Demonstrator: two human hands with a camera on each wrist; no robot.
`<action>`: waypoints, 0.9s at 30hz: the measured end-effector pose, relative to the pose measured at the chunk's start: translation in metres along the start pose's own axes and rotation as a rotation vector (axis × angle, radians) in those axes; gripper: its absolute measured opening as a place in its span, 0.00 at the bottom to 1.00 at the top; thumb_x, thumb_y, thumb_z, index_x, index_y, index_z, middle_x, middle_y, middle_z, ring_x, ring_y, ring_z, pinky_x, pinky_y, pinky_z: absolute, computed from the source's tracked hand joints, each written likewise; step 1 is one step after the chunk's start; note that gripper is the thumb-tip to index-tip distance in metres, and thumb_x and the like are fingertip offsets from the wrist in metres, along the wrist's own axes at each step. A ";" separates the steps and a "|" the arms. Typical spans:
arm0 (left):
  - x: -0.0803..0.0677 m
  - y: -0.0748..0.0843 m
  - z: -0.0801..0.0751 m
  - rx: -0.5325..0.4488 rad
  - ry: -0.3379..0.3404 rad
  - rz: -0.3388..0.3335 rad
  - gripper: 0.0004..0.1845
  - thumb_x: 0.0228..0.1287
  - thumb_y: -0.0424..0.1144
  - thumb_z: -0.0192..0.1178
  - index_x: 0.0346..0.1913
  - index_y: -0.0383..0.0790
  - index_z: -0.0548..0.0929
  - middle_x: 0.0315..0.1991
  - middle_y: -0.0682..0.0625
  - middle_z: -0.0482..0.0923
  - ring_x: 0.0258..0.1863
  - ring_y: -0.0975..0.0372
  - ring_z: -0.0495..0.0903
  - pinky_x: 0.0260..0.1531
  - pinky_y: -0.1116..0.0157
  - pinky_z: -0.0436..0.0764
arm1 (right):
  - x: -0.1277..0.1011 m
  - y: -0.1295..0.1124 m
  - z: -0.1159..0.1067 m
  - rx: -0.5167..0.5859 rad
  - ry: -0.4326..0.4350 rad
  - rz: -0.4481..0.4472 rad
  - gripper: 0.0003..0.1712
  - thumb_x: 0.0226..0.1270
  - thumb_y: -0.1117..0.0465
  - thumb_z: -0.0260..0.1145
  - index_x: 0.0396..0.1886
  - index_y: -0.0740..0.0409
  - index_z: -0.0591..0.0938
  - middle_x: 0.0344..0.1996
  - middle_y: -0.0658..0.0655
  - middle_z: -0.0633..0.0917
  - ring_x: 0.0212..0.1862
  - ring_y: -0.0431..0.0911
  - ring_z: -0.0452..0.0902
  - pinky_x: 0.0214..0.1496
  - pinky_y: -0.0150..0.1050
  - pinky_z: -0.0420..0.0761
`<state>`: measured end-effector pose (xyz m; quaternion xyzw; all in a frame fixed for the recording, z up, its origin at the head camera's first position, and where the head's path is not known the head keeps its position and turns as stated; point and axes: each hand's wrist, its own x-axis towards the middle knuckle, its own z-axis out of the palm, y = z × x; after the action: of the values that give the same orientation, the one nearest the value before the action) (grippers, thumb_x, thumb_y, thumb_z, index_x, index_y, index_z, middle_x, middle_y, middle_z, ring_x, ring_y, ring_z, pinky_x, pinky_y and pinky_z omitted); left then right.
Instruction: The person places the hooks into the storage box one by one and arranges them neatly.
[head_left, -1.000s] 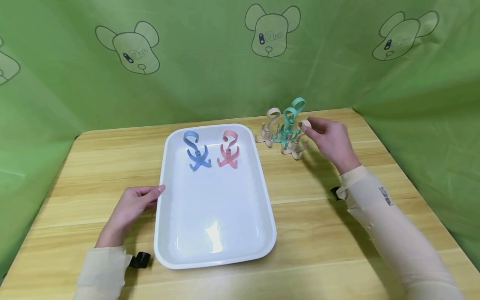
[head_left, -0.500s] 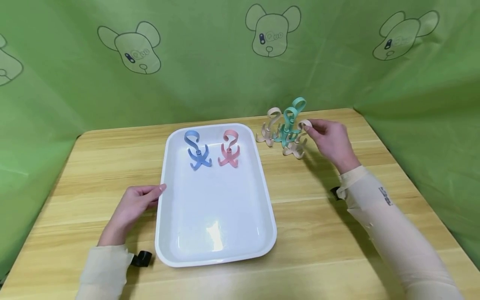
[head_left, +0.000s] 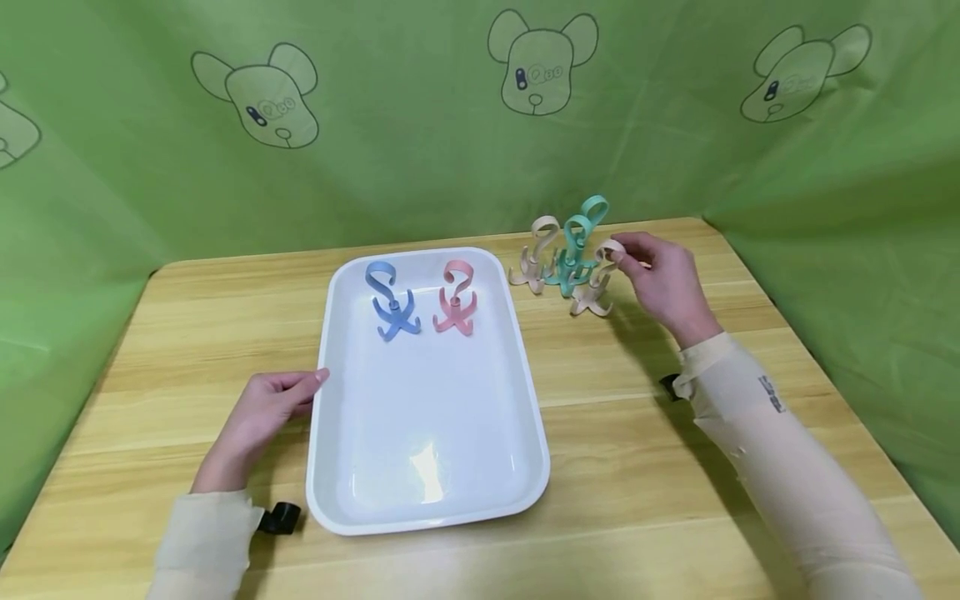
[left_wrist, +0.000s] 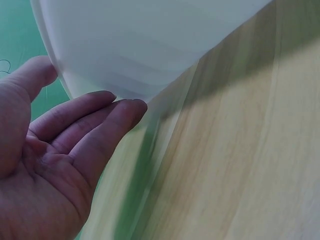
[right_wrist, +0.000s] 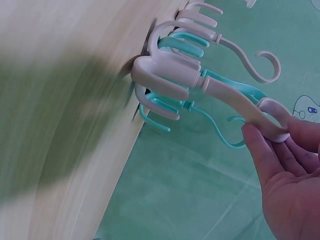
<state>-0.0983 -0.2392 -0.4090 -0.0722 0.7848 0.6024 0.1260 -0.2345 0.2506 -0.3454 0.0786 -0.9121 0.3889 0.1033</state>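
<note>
My right hand (head_left: 667, 279) pinches the curled top of a beige multi-prong hook (head_left: 592, 293), thumb on one side and fingers on the other. In the right wrist view this beige hook (right_wrist: 170, 75) hangs from the fingertips with its prongs close to the tabletop. Right behind it are two teal hooks (head_left: 573, 265) and a second beige hook (head_left: 532, 268). My left hand (head_left: 262, 417) grips the left rim of a white tray (head_left: 431, 400), thumb over the edge and fingers against the outer wall. A blue hook (head_left: 397, 317) and a pink hook (head_left: 455, 312) stand upright inside the tray's far end.
A wooden table (head_left: 622, 500) carries everything. Green cloth (head_left: 405, 167) with printed bear heads rises behind the table and along both sides. A black camera mount (head_left: 281, 518) sits at the left wrist.
The beige hook in my right hand has turned and its prongs have shifted slightly right, away from the teal hooks. My left hand and the tray stay where they were.
</note>
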 end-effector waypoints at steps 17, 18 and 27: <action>0.001 0.001 0.000 -0.021 0.005 -0.019 0.30 0.69 0.51 0.61 0.56 0.23 0.79 0.46 0.40 0.84 0.41 0.61 0.85 0.45 0.66 0.81 | -0.001 -0.010 -0.015 0.011 0.000 -0.016 0.20 0.76 0.55 0.59 0.60 0.61 0.80 0.50 0.61 0.83 0.51 0.51 0.79 0.50 0.36 0.78; 0.001 0.001 0.000 -0.022 0.006 -0.019 0.30 0.69 0.51 0.61 0.56 0.23 0.79 0.46 0.40 0.84 0.41 0.61 0.85 0.45 0.66 0.81 | -0.001 -0.012 -0.016 0.010 -0.001 -0.015 0.20 0.76 0.55 0.59 0.60 0.61 0.80 0.50 0.61 0.83 0.51 0.51 0.79 0.50 0.37 0.78; 0.000 0.000 0.000 -0.025 0.007 -0.011 0.30 0.69 0.51 0.62 0.55 0.22 0.79 0.45 0.41 0.85 0.40 0.61 0.85 0.44 0.65 0.82 | -0.004 -0.021 -0.025 0.014 -0.026 -0.003 0.22 0.76 0.53 0.59 0.61 0.60 0.79 0.52 0.61 0.83 0.51 0.52 0.79 0.49 0.39 0.77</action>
<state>-0.0985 -0.2387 -0.4088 -0.0801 0.7774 0.6112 0.1256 -0.2227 0.2545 -0.3150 0.0859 -0.9105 0.3940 0.0917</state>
